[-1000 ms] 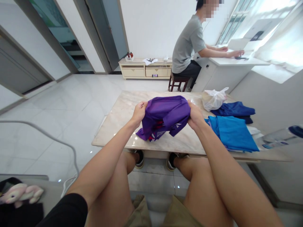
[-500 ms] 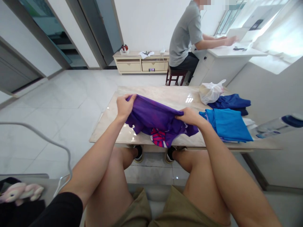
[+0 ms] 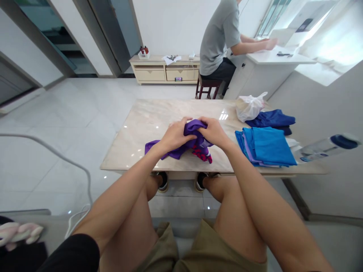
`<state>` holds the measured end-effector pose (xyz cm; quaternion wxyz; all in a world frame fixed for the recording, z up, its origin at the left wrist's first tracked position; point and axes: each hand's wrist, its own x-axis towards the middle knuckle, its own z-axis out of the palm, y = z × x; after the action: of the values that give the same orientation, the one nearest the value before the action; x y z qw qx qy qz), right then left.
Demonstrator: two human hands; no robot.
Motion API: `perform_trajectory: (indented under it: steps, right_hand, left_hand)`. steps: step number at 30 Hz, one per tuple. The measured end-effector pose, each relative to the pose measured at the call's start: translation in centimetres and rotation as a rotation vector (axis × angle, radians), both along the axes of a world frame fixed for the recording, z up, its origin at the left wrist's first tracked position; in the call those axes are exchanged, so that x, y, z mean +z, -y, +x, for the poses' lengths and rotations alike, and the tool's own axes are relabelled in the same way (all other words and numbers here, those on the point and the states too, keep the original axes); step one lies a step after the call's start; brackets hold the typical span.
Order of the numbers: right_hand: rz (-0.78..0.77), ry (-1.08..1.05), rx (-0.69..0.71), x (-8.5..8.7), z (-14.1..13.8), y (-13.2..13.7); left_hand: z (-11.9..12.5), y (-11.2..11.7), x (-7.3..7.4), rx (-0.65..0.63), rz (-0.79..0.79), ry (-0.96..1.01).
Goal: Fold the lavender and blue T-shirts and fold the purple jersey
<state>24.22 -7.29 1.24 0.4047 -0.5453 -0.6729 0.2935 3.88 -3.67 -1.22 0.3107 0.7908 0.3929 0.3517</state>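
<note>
- Left hand (image 3: 178, 134): fingers curled, thumb pointing inward across the fabric; it has hold of the bunched part of the purple garment (image 3: 193, 125).
- Right hand (image 3: 214, 132): fingers bent, thumb and fingertips drawn close together; it grips the same bunch from the opposite side, close to the left hand.
- Purple garment: at the front middle of the marble-patterned table (image 3: 147, 117); gathered between the hands, with a loose portion spread on the tabletop under and beyond the left wrist. A red-and-dark patterned section (image 3: 202, 153) hangs below the right hand. A pale mark shows beside this section; its form cannot be made out.
- Folded bright blue cloth (image 3: 272, 145): on the table to the right of the hands, a lilac layer (image 3: 248, 151) showing along its left edge.
- Dark blue cloth (image 3: 272, 118): just behind the bright blue cloth, next to a tied white plastic bag (image 3: 249, 108).
- Clear bottle (image 3: 323, 148): near the table's right end, with a dark blue cap (image 3: 344, 141); blue print near the base, too small to read.
- Background: a seated person (image 3: 218, 37) in a grey shirt, forearms over a white desk (image 3: 295, 57).
</note>
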Motion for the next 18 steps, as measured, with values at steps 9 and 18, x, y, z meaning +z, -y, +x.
perform_trajectory:
  steps: [9,18]
  right_hand:
    - [-0.124,-0.258,-0.185,-2.6,2.8,-1.7]
    - [-0.401,-0.075,0.112,-4.9,-3.8,2.5]
  left_hand:
    - [0.1,-1.2,1.6,0.055,-0.191,0.476]
    - [-3.9,0.0,6.6,0.205,-0.082,0.539]
